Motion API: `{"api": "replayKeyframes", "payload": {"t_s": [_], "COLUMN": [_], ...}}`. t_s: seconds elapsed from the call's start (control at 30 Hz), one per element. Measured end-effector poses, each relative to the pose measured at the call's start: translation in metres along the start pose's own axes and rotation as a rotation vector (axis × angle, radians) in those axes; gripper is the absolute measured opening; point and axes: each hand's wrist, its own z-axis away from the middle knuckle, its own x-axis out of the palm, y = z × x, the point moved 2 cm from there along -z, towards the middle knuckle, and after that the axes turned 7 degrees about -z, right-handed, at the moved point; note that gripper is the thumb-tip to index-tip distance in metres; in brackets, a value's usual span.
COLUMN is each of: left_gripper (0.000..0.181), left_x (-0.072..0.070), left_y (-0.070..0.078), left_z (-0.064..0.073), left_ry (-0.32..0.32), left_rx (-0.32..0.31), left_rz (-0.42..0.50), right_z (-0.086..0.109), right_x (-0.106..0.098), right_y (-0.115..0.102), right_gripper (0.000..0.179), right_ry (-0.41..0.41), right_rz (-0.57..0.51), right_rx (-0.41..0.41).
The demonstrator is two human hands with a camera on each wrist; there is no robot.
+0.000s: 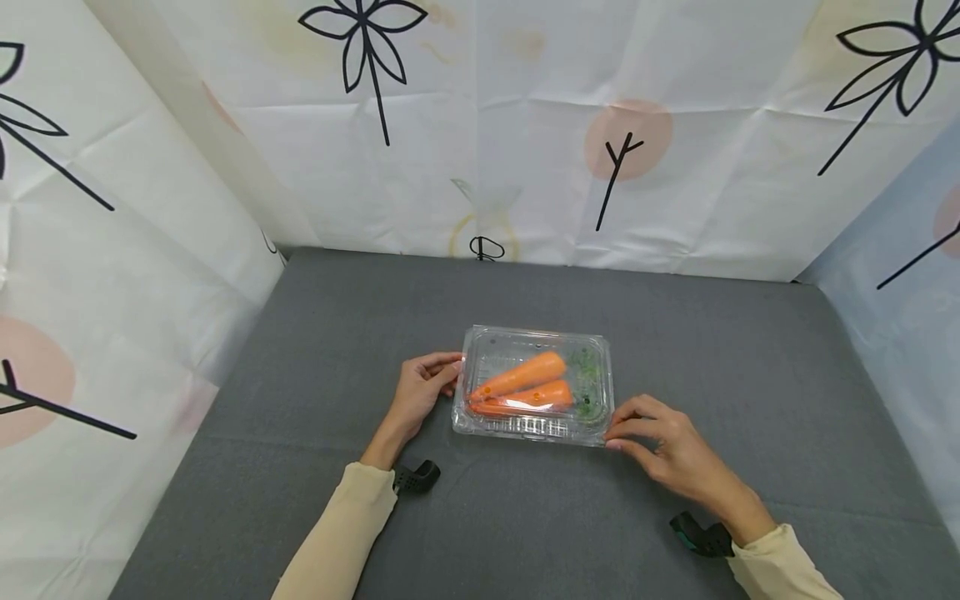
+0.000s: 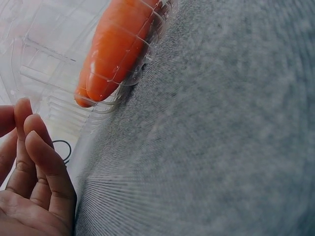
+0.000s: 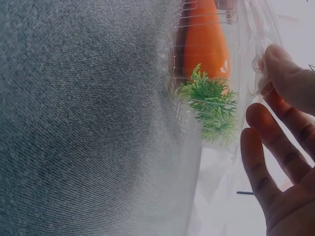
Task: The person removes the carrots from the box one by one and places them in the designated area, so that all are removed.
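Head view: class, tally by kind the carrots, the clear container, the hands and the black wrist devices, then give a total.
Carrots: 2
Clear container: 1
Hands: 2
Black wrist devices: 2
Total: 7

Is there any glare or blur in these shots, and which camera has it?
Head view: white glints on the clear container, over the lower carrot; left wrist view: the grey cloth looks soft and blurry toward the right, and the upper left is washed out; right wrist view: the pale backdrop is overexposed, with the right hand looking backlit.
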Motion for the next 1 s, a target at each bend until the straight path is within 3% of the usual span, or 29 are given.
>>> {"api": "replayKeyframes", "payload": {"t_s": [0.13, 0.33, 0.8, 1.0], "left_gripper": [0.022, 0.023, 0.024, 0.023], "left_x": [0.0004, 0.0005, 0.0004, 0.0003], "left_y": [-0.0012, -0.0016, -0.0002, 0.0000], "left_z": [-0.0001, 0.0001, 0.0013, 0.0017], "left_ry": [0.004, 0.008, 0.001, 0.002], "left_rx": [-0.003, -0.006, 0.013, 0.017], "left_rz": [-0.001, 0.001, 0.004, 0.006], "right_z": [-0.0005, -0.0017, 0.0005, 0.0014], "right_x": [0.0004, 0.0009, 0.0047, 0.0049], "right_y": [-0.0010, -0.0033, -0.0005, -0.0010], "right_gripper": [0.005, 0.024, 0.027, 0.030], "right_ry": [-0.001, 0.006, 0.050, 0.051], "right_rz": [0.015, 0.027, 0.056, 0.052], "right_rx": [-0.001, -0.003, -0.043, 0.008]}}
